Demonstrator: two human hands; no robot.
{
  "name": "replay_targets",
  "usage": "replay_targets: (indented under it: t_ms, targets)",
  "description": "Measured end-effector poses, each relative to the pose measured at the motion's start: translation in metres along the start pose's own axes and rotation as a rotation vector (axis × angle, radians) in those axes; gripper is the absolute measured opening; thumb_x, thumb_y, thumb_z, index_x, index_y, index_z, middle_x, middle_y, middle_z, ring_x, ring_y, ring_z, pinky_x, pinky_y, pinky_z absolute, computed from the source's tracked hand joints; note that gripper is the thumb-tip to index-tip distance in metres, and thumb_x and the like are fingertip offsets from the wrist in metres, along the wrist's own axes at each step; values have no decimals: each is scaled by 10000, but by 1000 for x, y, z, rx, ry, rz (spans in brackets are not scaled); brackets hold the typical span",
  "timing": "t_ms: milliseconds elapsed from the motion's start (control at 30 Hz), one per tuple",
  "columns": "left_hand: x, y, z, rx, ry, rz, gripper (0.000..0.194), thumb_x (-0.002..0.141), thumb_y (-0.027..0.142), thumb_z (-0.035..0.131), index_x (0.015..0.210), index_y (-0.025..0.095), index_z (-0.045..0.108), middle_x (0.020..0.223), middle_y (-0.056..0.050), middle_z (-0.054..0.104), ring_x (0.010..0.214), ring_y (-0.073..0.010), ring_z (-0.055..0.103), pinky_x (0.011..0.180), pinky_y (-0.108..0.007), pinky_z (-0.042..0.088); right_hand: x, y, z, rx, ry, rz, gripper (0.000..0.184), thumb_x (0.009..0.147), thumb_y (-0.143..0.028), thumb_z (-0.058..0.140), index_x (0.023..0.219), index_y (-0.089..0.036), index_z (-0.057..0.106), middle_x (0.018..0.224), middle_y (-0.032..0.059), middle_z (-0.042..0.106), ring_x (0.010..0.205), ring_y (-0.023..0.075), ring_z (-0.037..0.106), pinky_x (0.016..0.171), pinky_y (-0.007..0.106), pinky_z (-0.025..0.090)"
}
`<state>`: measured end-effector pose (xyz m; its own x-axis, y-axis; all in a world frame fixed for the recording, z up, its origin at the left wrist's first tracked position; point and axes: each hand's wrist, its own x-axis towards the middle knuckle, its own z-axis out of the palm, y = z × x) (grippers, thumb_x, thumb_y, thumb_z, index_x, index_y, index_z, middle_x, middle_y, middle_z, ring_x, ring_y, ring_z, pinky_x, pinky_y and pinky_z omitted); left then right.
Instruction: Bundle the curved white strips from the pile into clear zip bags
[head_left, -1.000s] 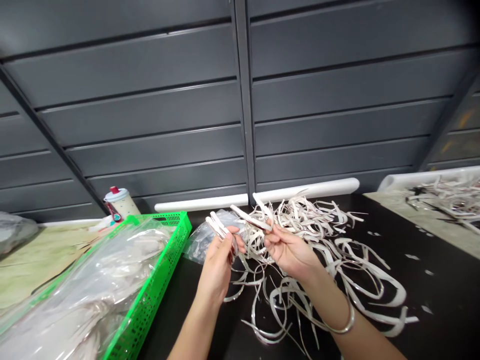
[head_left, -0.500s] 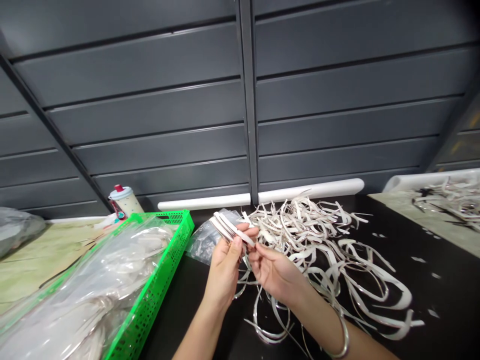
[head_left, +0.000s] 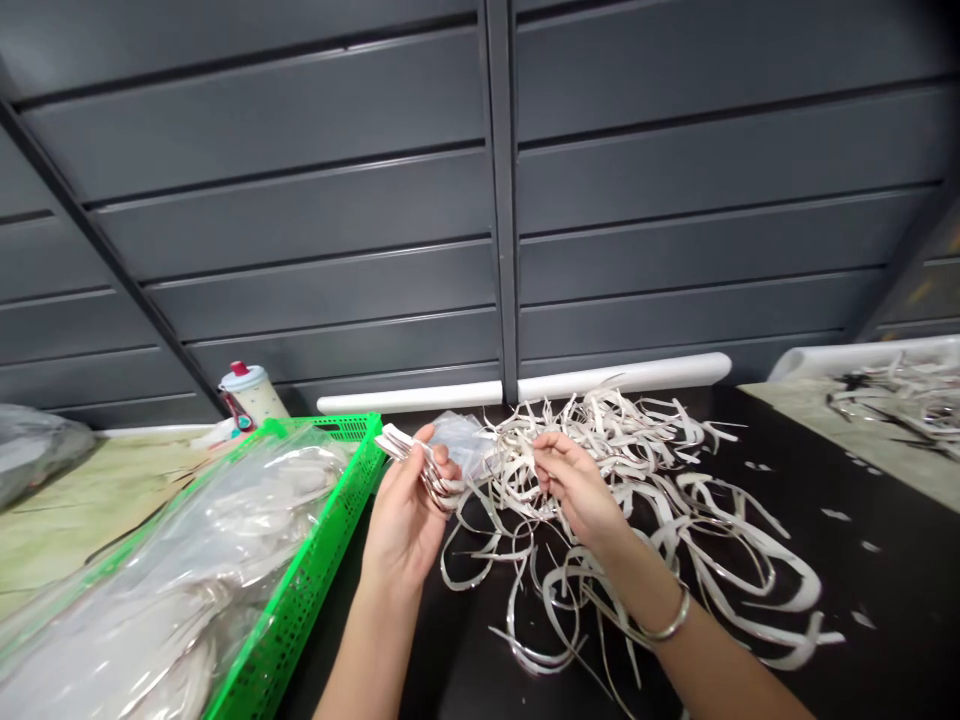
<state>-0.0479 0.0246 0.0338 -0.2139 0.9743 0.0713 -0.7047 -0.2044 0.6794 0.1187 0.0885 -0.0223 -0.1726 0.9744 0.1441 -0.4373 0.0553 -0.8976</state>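
My left hand (head_left: 416, 500) is closed around a bundle of thin curved white strips (head_left: 401, 440) with shiny brownish edges. Their ends stick out past the thumb toward the green basket, and the rest curls over the fingers. Over the loose pile of similar strips (head_left: 592, 435) is my right hand (head_left: 577, 490), its thumb and fingertips drawn together in a pinch. Whether a strip lies between those fingertips I cannot make out. A clear plastic bag (head_left: 459, 440) lies just behind my left hand, partly hidden by it.
On the left, a green perforated basket (head_left: 322, 570) holds clear bags of strips. A lidded cup (head_left: 255, 395) stands behind it. White rolls (head_left: 622, 376) lie along the grey panelled wall (head_left: 675, 230). More strips (head_left: 911, 400) lie on the far right; small scraps dot the black tabletop (head_left: 885, 620).
My hands have moved apart. The left one shifted left and down with its strip bundle, turning its palm up; the right one moved slightly right, over the pile.
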Motion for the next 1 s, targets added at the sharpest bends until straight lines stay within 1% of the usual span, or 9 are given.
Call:
replay_targets:
  t_ms: [100, 267, 400, 500, 600, 733, 833, 900, 1000]
  targets:
    - [2, 2, -3, -10, 6, 11, 247, 731, 72, 643, 966, 138, 604, 683, -1, 591, 580, -83, 551, 585, -201, 479, 10, 4, -11, -455, -155, -99, 108, 750, -249, 591, 822, -175, 623, 761, 6, 591, 695, 135, 532, 620, 246, 419]
    - [0, -2, -1, 86, 27, 32, 239, 672, 140, 717, 880, 139, 599, 699, -16, 625, 596, -101, 576, 548, -184, 449, 12, 29, -12, -1294, -580, -76, 144, 765, -143, 545, 791, -189, 679, 815, 19, 668, 743, 152, 593, 682, 248, 412]
    - [-2, -5, 3, 193, 24, 85, 277, 648, 242, 759, 835, 150, 576, 674, -27, 656, 738, -184, 642, 721, -276, 487, 13, 49, -15, -1451, -616, -45, 137, 622, -48, 631, 691, -159, 672, 817, 68, 673, 833, 219, 592, 721, 281, 388]
    - [-3, -5, 4, 223, -13, 82, 281, 666, 280, 748, 838, 161, 560, 642, -1, 630, 670, -169, 629, 674, -274, 475, 16, 56, -21, -1478, -622, -27, 162, 583, 15, 619, 623, -140, 647, 768, 81, 667, 807, 221, 590, 713, 288, 374]
    - [-4, -4, 3, 219, -50, 62, 267, 692, 268, 726, 867, 169, 550, 583, 48, 554, 466, -76, 494, 528, -208, 399, 19, 52, -23, -1404, -601, -35, 154, 657, -13, 602, 578, -145, 613, 661, 43, 634, 703, 181, 577, 673, 277, 369]
    - [-4, -3, 2, 194, -38, 52, 252, 708, 247, 711, 881, 164, 548, 567, 65, 496, 413, -32, 380, 478, -174, 327, 21, 30, -24, -1197, -501, -48, 127, 843, -215, 532, 749, -174, 606, 687, 0, 605, 602, 129, 526, 562, 235, 371]
    - [-3, -3, 2, 191, -18, 64, 247, 710, 215, 707, 893, 164, 548, 580, 59, 492, 440, -33, 390, 497, -169, 327, 18, 7, -25, -645, -357, -27, 124, 852, -294, 546, 810, -178, 562, 740, -3, 609, 600, 111, 525, 565, 224, 413]
    - [-3, -3, 2, 191, -14, 60, 266, 693, 188, 711, 903, 164, 550, 604, 48, 510, 462, -38, 409, 521, -175, 343, 14, -5, -23, -199, -278, -3, 134, 803, -283, 627, 791, -179, 545, 750, -8, 618, 630, 101, 552, 618, 219, 445]
    - [-3, -5, 3, 186, -11, 24, 281, 675, 188, 713, 906, 160, 556, 646, 28, 542, 476, -45, 421, 531, -186, 352, 8, -16, -15, 257, -204, 57, 170, 743, -230, 707, 782, -179, 550, 727, -25, 615, 656, 89, 586, 659, 201, 480]
